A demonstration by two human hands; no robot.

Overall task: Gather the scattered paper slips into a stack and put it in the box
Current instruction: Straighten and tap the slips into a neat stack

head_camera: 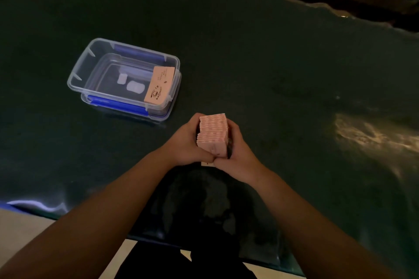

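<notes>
A thick stack of pink paper slips (213, 135) stands on edge on the dark table, squeezed between my two hands. My left hand (184, 142) presses its left side and my right hand (238, 154) its right side, thumbs meeting at the near end. A clear plastic box (78, 77) with blue clips sits open to the upper left of the stack. One pink slip (159, 85) with a coffee-cup print leans against the box's right inner wall.
The dark green table (294, 97) has a wavy far edge and a near edge close to my body. A bright reflection (367, 133) lies on its right side. Two small white pieces (131, 84) rest on the box floor.
</notes>
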